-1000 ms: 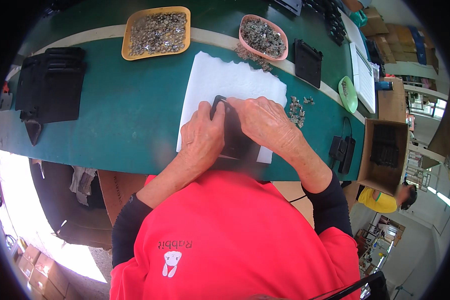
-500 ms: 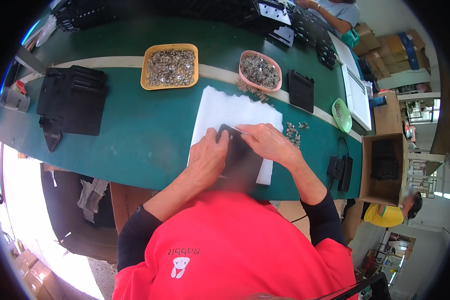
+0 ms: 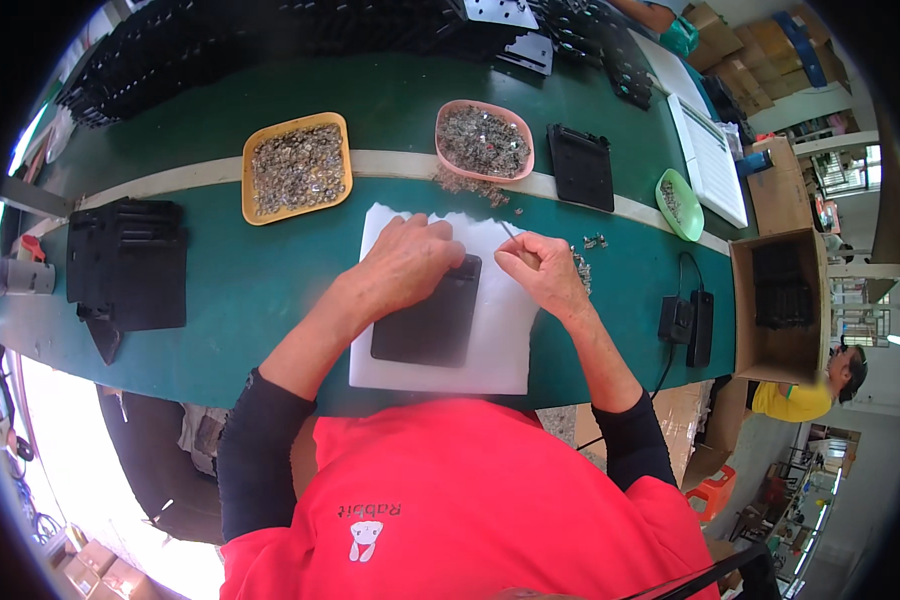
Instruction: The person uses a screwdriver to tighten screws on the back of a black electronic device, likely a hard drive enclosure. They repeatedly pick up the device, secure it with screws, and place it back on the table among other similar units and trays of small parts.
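Note:
A flat black panel (image 3: pixel 432 322) with rounded corners lies on a white foam sheet (image 3: pixel 500 370) in front of me. My left hand (image 3: pixel 406 262) rests over the panel's far left part, its fingers curled together near the far edge; their tips are hidden, as is anything between them. Just right of the panel, my right hand (image 3: pixel 548 276) is closed in a pinch on a thin metal rod (image 3: pixel 508 231), which sticks out toward the far left. Small metal parts (image 3: pixel 582 270) lie on the table beside my right hand, partly covered by it.
A yellow tray (image 3: pixel 346 190), a pink tray (image 3: pixel 440 150) and a green tray (image 3: pixel 692 228) hold small metal parts. Black panels (image 3: pixel 135 265) are stacked at left; another black piece (image 3: pixel 582 168) lies beyond. At right are a black power adapter (image 3: pixel 677 318) and an open carton (image 3: pixel 820 300).
The black panel, tilted and blurred before, now lies flat on the foam. My left hand has moved over its far edge, and my right hand has drawn off to the right with the rod.

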Available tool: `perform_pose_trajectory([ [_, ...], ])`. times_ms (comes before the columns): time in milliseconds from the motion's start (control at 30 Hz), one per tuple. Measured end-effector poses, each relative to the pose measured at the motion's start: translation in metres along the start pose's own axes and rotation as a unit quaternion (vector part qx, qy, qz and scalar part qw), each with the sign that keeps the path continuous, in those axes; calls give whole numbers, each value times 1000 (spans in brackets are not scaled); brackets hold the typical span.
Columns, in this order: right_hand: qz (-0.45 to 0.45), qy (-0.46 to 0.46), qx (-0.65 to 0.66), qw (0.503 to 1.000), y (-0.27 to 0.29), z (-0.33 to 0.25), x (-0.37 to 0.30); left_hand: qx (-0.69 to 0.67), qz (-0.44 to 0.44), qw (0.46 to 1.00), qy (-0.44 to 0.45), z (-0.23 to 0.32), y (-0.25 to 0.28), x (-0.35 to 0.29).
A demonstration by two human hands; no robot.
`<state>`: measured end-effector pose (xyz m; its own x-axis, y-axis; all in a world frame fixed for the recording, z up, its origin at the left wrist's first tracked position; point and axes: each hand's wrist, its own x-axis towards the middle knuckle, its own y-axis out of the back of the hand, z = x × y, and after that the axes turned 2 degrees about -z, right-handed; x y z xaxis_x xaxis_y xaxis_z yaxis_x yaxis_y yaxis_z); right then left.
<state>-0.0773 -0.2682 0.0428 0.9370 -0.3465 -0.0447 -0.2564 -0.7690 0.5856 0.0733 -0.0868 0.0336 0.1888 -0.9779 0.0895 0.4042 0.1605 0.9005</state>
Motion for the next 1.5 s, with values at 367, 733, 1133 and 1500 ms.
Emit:
perform_pose_trajectory([
  [367,21,244,-419,874,-39,-35,112,134,222,923,283,-85,51,-35],
  [733,-54,287,-526,799,-45,-31,127,131,109,937,305,-123,35,-36],
  [1133,-10,259,-346,902,-47,-28,120,157,170,923,308,-111,45,-35],
  [1500,-86,87,-56,991,-34,-34,94,202,202,915,285,-117,44,-38],
])
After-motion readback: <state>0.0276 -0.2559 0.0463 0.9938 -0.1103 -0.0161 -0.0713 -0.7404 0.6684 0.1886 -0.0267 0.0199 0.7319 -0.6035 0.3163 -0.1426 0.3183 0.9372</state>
